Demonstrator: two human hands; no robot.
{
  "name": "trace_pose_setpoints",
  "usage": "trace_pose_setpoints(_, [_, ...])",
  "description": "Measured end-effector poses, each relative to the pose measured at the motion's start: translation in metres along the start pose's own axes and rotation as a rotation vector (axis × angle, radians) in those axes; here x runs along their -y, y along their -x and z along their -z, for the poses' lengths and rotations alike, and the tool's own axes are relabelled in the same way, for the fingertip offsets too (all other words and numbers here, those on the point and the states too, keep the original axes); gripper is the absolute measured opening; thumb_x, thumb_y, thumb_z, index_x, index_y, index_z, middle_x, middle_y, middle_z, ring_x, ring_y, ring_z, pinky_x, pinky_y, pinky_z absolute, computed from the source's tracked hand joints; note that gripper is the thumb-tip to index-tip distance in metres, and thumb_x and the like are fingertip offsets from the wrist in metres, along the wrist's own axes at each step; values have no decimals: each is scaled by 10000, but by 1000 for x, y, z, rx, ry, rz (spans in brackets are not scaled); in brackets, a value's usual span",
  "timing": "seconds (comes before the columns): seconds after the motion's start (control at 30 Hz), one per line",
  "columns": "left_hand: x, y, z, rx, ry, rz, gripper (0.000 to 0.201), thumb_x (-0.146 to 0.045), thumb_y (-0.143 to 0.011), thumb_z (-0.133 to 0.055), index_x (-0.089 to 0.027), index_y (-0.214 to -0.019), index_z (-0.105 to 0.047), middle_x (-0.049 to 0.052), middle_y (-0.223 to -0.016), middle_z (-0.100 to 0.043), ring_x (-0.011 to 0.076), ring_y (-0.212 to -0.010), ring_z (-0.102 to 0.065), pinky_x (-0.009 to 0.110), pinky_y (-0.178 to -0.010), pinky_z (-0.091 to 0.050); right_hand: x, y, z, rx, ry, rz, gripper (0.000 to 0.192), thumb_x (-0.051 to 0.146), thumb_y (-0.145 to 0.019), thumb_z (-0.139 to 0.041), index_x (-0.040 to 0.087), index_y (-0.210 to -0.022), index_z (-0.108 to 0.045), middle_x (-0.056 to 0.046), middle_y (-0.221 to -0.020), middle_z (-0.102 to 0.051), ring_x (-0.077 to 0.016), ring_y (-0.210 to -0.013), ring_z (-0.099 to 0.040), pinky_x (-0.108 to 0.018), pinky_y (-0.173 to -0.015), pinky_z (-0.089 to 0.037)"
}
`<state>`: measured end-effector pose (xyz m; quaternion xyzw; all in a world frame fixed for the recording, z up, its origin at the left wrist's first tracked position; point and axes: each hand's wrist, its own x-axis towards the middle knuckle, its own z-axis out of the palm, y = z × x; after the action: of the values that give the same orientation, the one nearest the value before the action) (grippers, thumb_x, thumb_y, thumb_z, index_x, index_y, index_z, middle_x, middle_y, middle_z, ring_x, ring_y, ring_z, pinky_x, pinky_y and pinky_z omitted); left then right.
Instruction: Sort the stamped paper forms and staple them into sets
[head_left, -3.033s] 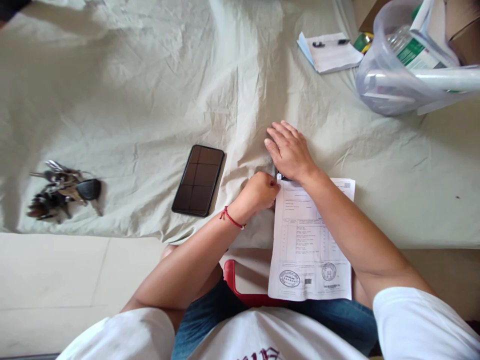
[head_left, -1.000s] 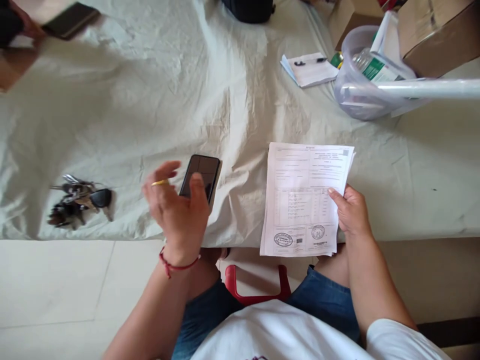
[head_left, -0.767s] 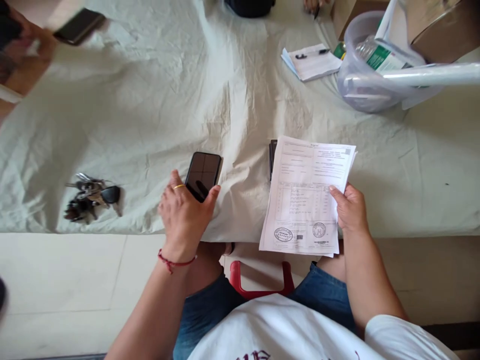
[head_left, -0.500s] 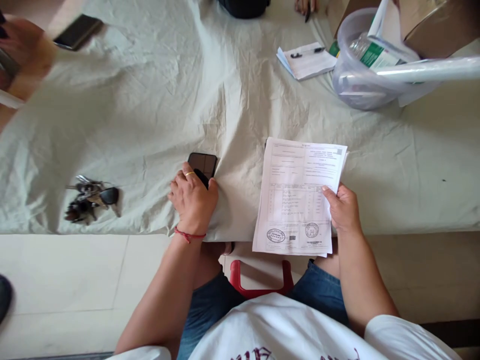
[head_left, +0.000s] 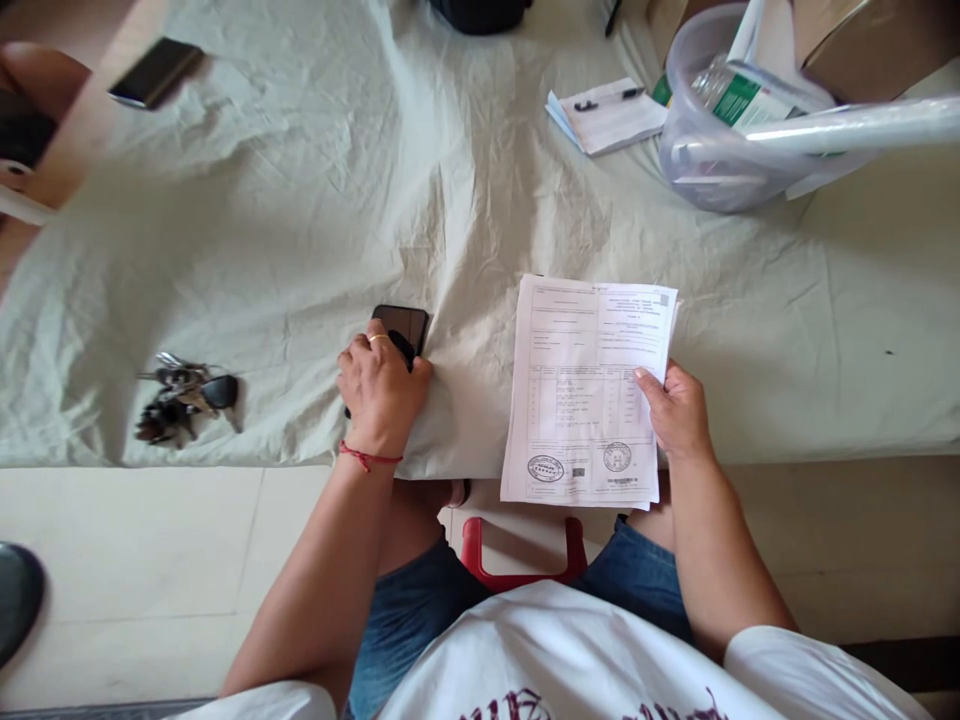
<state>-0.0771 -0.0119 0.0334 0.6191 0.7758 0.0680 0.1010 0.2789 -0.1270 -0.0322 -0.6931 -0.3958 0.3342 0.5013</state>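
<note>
Two phones (head_left: 403,327) (head_left: 154,72), one key bunch (head_left: 184,395), one paper sheaf (head_left: 589,390), one tub (head_left: 720,150)

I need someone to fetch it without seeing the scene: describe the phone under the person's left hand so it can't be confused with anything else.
On the pale green cloth, look to its near edge, left of the stamped papers. The dark phone lies flat there, mostly covered by the left hand. Unlike the other dark phone at the far left corner, it lies nearest the seated person, right of the key bunch.

Soft even daylight, bright; faint shadows in sheet (head_left: 300,220) creases; glare on plastic tub (head_left: 720,160); top-left corner blurred; wide-angle bowing at edges.
</note>
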Motion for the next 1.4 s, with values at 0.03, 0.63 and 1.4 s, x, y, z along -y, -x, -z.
trace_pose_setpoints(0.03, [0, 0, -1, -9, 5, -5, 792, -273, -957, -616, 5, -1689, -502, 327, -1573, -636, 542, -1496, -593, 670, -1294, -483, 0, 0, 0, 2, 1, -2, 489, 621, -953, -819, 227, -1240, -852, -101, -1203, -888, -341, -1119, -835, -513, -1021, -677])
trace_pose_setpoints(0.63, [74, 41, 3, -259, 329, -66, 503, -358, -1047, -612, -127, -1490, -670, 247, -1611, -645, 336, -1533, -639, 481, -1205, -622, 4, 0, 2, 13, 60, -9, 461, 617, -985, -806, 232, -1232, -864, -85, -1216, -894, -331, -1113, -835, -495, -1041, -651])
trace_pose_setpoints(1.4, [105, 33, -6, -385, 149, -195, 332, -385, -1139, -580, -196, -1126, -853, 172, -1671, -617, 456, -1739, -381, 715, -1408, -340, 4, -1, 3, 25, 79, 47, 429, 589, -1020, -790, 243, -1261, -869, -78, -1248, -894, -321, -1136, -835, -484, -1070, -632])
